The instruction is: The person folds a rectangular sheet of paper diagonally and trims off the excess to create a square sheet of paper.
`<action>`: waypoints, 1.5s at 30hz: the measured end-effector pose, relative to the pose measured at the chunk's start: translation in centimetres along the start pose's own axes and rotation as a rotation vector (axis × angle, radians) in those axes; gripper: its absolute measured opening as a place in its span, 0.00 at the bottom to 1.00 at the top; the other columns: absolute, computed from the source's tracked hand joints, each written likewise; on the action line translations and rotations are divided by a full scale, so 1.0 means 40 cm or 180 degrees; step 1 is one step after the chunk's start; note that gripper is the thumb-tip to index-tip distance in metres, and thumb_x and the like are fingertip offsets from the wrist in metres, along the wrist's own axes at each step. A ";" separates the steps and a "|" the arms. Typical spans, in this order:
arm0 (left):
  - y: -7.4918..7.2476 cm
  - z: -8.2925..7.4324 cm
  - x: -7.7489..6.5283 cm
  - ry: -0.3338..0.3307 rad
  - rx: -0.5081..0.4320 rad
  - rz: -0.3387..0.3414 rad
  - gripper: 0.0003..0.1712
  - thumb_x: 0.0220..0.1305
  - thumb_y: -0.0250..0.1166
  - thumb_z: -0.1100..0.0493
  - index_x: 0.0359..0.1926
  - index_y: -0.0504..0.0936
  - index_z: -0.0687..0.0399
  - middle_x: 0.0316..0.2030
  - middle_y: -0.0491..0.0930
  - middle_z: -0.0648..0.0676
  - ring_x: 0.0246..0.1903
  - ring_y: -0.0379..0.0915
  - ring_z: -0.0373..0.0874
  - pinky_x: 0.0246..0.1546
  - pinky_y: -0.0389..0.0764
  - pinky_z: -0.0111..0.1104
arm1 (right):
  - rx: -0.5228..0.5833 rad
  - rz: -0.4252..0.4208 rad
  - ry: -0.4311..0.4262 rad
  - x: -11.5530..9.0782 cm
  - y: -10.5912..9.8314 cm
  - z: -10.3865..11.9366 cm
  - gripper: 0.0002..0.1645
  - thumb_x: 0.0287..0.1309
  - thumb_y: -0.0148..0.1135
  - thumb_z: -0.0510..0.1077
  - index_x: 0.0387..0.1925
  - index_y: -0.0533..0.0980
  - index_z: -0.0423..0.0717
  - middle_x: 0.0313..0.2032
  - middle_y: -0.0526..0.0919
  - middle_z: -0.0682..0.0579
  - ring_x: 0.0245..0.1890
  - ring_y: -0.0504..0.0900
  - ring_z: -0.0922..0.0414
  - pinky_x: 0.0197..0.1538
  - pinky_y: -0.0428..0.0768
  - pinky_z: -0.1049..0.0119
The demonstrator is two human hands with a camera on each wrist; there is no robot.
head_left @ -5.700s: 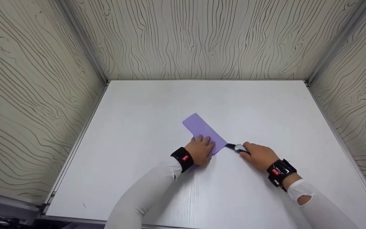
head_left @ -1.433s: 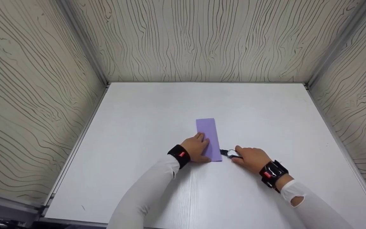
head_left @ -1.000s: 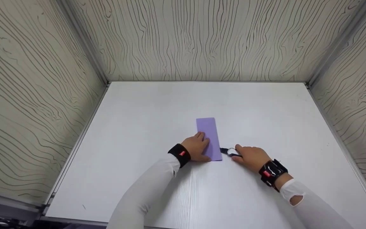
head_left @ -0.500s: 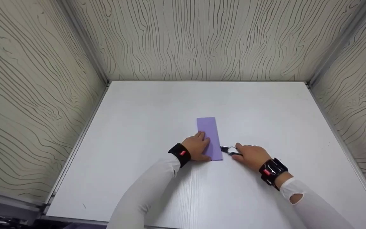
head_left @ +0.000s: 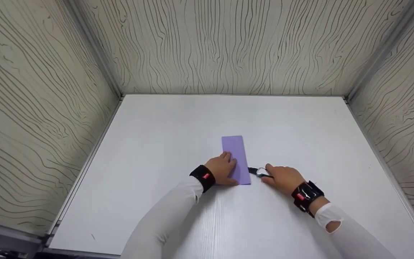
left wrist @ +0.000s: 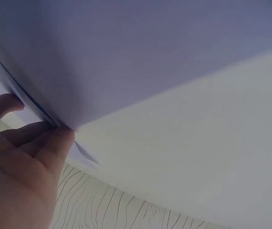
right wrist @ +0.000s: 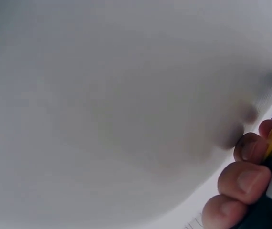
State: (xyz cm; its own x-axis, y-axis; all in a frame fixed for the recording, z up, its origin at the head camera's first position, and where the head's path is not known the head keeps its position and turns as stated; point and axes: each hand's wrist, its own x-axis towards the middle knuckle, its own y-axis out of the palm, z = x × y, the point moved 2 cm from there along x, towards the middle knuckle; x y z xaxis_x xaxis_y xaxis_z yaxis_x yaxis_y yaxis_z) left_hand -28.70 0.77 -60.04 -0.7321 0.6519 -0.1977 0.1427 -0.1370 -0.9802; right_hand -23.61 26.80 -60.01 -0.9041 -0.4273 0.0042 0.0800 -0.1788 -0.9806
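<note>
A folded sheet of purple paper (head_left: 235,145) lies lengthwise on the white table in the head view. My left hand (head_left: 221,168) rests on its left side, fingers spread toward the far end and thumb near the bottom edge. In the left wrist view, the fingertips (left wrist: 62,136) touch the paper's (left wrist: 126,62) layered edge. My right hand (head_left: 285,177) grips a utility knife (head_left: 262,172), its dark front end right at the paper's right edge. Curled fingers (right wrist: 243,181) wrap the dark green handle with a yellow part in the right wrist view.
The white tabletop (head_left: 164,126) stretches around the paper. Wood-grain patterned panels (head_left: 207,46) stand along its back and both sides, with grey metal strips (head_left: 92,46) at the corners. A small dark mark (head_left: 93,236) shows near the front left.
Since the oldest frame, the paper has turned from slanted to nearly straight, and the knife has gone from its lower corner to its right edge. Over the last second, hands and paper stay almost still.
</note>
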 end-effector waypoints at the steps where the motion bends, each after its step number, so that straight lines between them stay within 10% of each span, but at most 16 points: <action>1: 0.002 0.000 0.001 -0.0003 0.0012 -0.0004 0.54 0.68 0.67 0.25 0.81 0.69 0.56 0.80 0.66 0.68 0.81 0.62 0.60 0.77 0.73 0.43 | -0.0019 -0.0007 0.0006 0.000 -0.001 0.001 0.21 0.75 0.66 0.59 0.47 0.74 0.46 0.22 0.73 0.55 0.21 0.71 0.56 0.27 0.76 0.56; 45: -0.017 -0.010 -0.014 -0.0042 0.0004 0.0035 0.54 0.70 0.67 0.26 0.82 0.67 0.55 0.81 0.64 0.67 0.82 0.60 0.59 0.79 0.71 0.41 | 0.0038 -0.0003 0.0075 0.041 0.013 -0.017 0.22 0.75 0.65 0.59 0.47 0.75 0.45 0.22 0.77 0.53 0.21 0.73 0.55 0.26 0.77 0.54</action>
State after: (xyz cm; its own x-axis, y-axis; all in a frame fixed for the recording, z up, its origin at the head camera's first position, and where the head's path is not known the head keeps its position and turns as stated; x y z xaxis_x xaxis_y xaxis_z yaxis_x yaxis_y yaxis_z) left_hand -28.11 0.77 -59.28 -0.7392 0.6405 -0.2083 0.1500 -0.1450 -0.9780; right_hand -25.34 26.61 -60.63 -0.9138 -0.4061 0.0005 0.0839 -0.1899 -0.9782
